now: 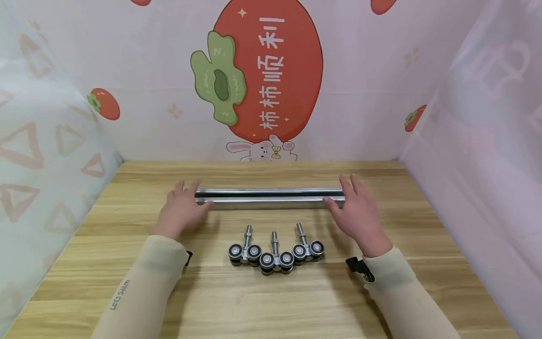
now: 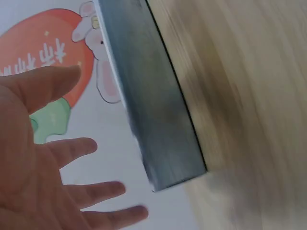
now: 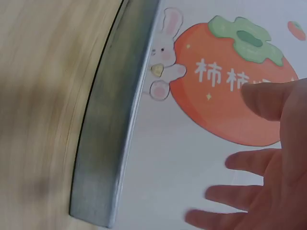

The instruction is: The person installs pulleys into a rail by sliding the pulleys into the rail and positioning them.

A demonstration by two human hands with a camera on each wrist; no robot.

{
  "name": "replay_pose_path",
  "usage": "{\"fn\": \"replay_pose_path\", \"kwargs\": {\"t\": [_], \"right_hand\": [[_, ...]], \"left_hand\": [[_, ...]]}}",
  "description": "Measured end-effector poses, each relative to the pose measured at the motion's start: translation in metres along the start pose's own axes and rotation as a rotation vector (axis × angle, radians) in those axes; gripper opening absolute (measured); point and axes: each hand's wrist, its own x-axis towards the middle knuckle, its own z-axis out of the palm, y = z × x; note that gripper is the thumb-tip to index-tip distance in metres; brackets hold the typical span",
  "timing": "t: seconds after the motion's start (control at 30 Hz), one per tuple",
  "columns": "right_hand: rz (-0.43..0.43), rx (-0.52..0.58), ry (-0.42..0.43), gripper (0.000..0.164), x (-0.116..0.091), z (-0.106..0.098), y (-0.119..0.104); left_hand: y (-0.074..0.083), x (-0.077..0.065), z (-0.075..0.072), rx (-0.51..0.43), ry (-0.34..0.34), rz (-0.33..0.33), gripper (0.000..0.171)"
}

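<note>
A shiny metal track rail [image 1: 271, 203] with a dark slot along its top lies crosswise on the table. At its left end is my left hand [image 1: 182, 209], fingers spread, thumb overlapping the rail in the head view. My right hand [image 1: 356, 212] is over the opposite end in the same way. The left wrist view shows the left hand [image 2: 38, 158] with straight, parted fingers beside the rail's side face [image 2: 153, 96]. Likewise, the right hand [image 3: 268, 163] has its fingers apart in the right wrist view, with the rail [image 3: 108, 124] to their left. Neither hand grips anything.
Between the forearms, three roller trolleys with threaded bolts stand on the wooden table [image 1: 262, 306]: a left one [image 1: 244, 254], a middle one [image 1: 276, 261] and a right one [image 1: 307, 250]. A printed backdrop [image 1: 355, 94] rises behind the table, with fabric at both sides.
</note>
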Motion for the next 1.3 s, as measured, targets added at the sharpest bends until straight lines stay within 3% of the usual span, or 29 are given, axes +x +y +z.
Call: {"fn": "replay_pose_path", "kwargs": {"t": [0.13, 0.37, 0.53, 0.7, 0.87, 1.3], "right_hand": [[-0.008, 0.17, -0.108, 0.072, 0.002, -0.003, 0.001], [0.069, 0.431, -0.356, 0.061, 0.004, 0.002, -0.006], [0.137, 0.562, -0.458, 0.059, 0.005, 0.014, -0.011], [0.154, 0.711, -0.549, 0.059, 0.004, 0.026, -0.015], [0.12, 0.674, -0.582, 0.059, 0.002, 0.036, -0.018], [0.033, 0.506, -0.548, 0.039, 0.0, 0.056, -0.028]], "left_hand": [[-0.009, 0.008, -0.005, -0.035, 0.004, 0.017, 0.079], [-0.02, 0.021, -0.007, -0.065, -0.044, 0.022, 0.072], [-0.022, 0.024, -0.002, -0.089, -0.056, 0.044, 0.064], [-0.024, 0.027, 0.001, -0.118, -0.053, 0.031, 0.065], [-0.026, 0.031, 0.001, -0.124, -0.068, 0.023, 0.066], [-0.03, 0.035, -0.002, -0.147, -0.098, 0.063, 0.067]]}}
